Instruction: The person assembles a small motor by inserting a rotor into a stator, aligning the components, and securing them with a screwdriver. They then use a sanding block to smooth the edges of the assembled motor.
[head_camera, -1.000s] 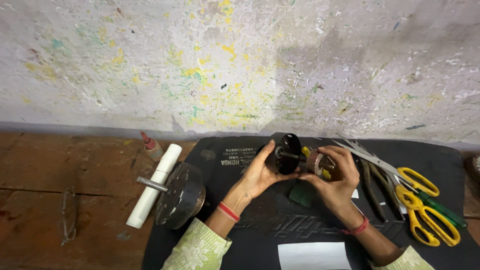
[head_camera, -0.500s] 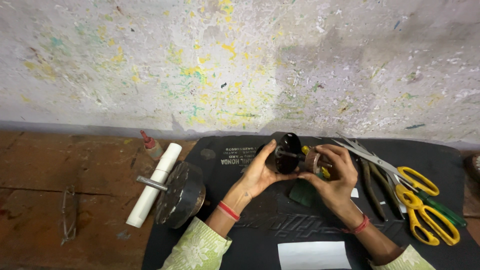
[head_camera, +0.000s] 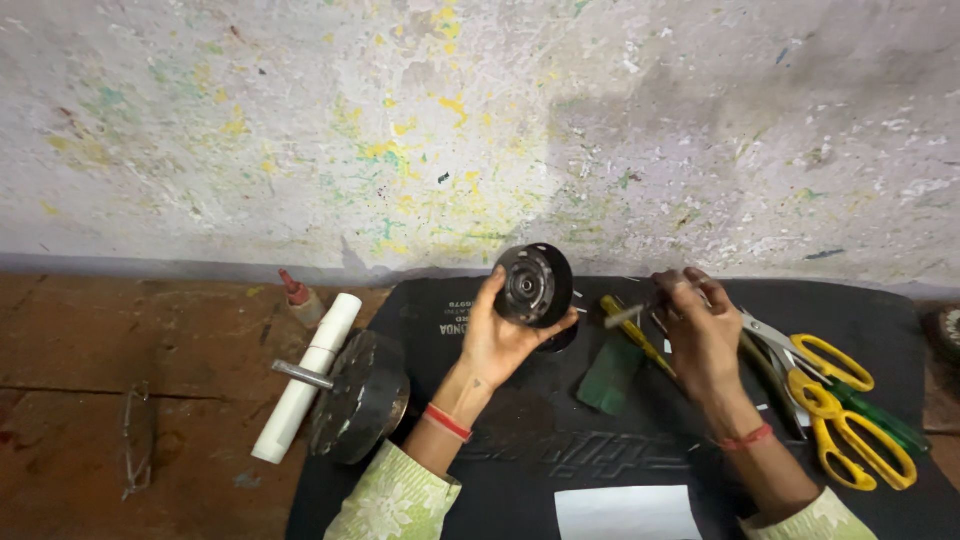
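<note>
My left hand (head_camera: 497, 340) holds a black round motor housing (head_camera: 533, 285) upright above the black mat (head_camera: 520, 460), its open face with a centre hole turned toward me. My right hand (head_camera: 700, 335) is off to the right, fingers pinched on a small thin metal part (head_camera: 628, 315) that points left. A yellow-handled tool (head_camera: 640, 340) lies on the mat between the hands, next to a dark green cloth (head_camera: 610, 375).
A black motor rotor with a steel shaft (head_camera: 360, 395) and a white pipe (head_camera: 305, 375) lie at the mat's left edge. Yellow scissors (head_camera: 850, 420), pliers and a green screwdriver (head_camera: 880, 415) lie right. A white paper (head_camera: 628, 513) sits near me. A paint-spattered wall (head_camera: 480, 130) stands behind.
My hands have separated: the right hand left the housing and moved right with a small metal part. The left hand turned the housing so its open face shows.
</note>
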